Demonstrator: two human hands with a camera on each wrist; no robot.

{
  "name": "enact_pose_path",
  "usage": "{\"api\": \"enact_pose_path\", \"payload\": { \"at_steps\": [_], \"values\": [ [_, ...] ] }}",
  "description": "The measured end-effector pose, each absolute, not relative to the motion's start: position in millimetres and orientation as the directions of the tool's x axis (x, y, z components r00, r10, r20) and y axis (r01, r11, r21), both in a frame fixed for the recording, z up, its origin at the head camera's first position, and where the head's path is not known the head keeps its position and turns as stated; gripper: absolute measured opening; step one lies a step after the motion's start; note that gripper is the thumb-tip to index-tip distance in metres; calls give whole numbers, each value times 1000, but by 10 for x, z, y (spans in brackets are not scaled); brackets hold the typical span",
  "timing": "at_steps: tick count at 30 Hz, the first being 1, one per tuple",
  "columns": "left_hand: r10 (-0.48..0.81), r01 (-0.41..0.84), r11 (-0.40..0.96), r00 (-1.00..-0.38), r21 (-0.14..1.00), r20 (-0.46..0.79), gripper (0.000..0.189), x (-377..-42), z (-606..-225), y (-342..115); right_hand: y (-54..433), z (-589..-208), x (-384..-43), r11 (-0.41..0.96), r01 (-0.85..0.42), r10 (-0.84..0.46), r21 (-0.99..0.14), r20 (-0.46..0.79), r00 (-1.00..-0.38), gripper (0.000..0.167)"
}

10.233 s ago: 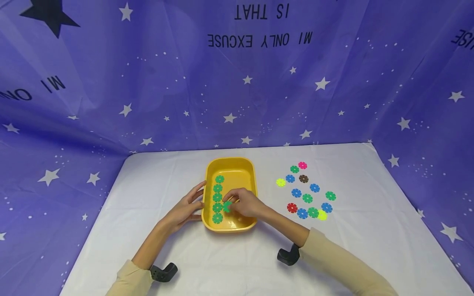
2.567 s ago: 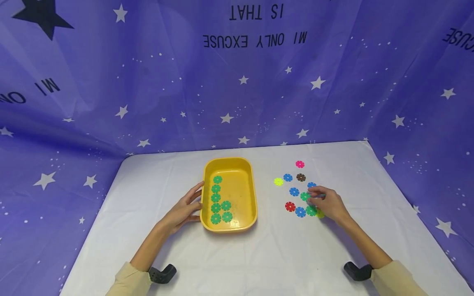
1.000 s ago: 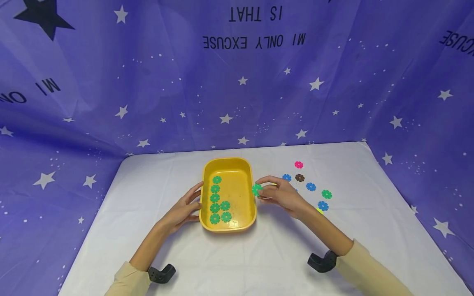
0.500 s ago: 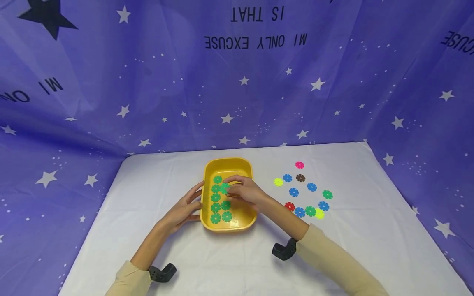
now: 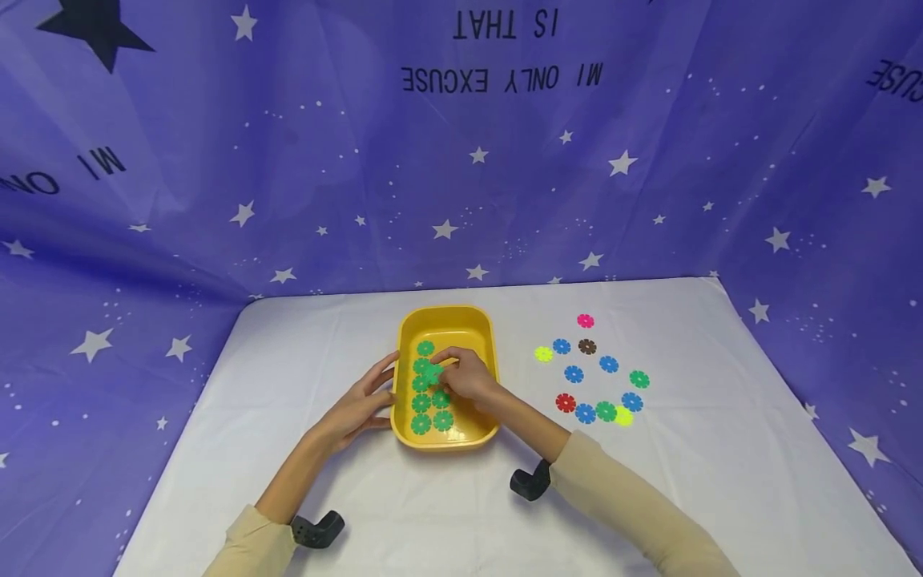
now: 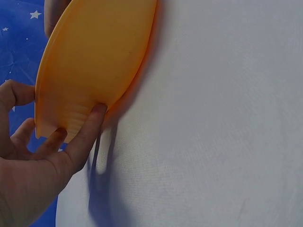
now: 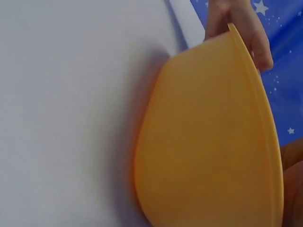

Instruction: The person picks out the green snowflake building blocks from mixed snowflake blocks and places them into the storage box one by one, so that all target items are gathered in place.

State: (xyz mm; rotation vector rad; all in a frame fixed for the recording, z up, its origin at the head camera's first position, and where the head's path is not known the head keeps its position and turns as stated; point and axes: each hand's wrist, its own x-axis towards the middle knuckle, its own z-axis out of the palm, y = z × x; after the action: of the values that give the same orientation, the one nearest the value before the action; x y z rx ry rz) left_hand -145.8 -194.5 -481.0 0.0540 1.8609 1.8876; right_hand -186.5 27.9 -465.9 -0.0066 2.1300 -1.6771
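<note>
A yellow plastic tray point(image 5: 485, 437) stands on the white table. Green snowflake discs point(image 5: 421, 423) lie inside it in a left column, with two more beside the lower ones. My right hand point(image 5: 469, 377) reaches in from the right and pinches a green snowflake disc point(image 5: 433, 373) low beside the upper part of that column. My left hand point(image 5: 353, 413) rests against the tray's left side. The left wrist view shows its spread fingertips point(image 6: 97, 109) touching the outer wall. In the right wrist view the tray wall point(image 7: 208, 137) hides most of the right hand.
Right of the tray lie loose snowflake discs: several blue ones point(image 5: 574, 374), two green point(image 5: 638, 379), two yellow point(image 5: 543, 354), a red one point(image 5: 566, 402), a brown one point(image 5: 587, 346) and a pink one point(image 5: 586, 320). A purple star-printed curtain point(image 5: 447, 176) rises behind the table.
My right hand went to the loose discs, picked up a green one and brought it over the rim into the tray, now lower beside the left column. My left hand stayed at the tray.
</note>
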Motion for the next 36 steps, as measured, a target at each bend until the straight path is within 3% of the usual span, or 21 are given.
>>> {"api": "enact_pose_path", "payload": {
  "at_steps": [10,28,36],
  "values": [
    [365,-305,40,-882,951,-298,80,-1463,-4815,-1935,270,-4729,-2005,518,143,-217,-843,-291,-932,36],
    [368,-322,17,-878,947,-305,78,-1457,-4840,-1934,274,-4783,-2035,521,105,-240,-847,-264,-934,32],
    [363,-324,14,-880,946,-306,79,-1464,-4814,-1926,291,-4697,-1997,611,-12,-277,-791,-200,-940,25]
  ]
}}
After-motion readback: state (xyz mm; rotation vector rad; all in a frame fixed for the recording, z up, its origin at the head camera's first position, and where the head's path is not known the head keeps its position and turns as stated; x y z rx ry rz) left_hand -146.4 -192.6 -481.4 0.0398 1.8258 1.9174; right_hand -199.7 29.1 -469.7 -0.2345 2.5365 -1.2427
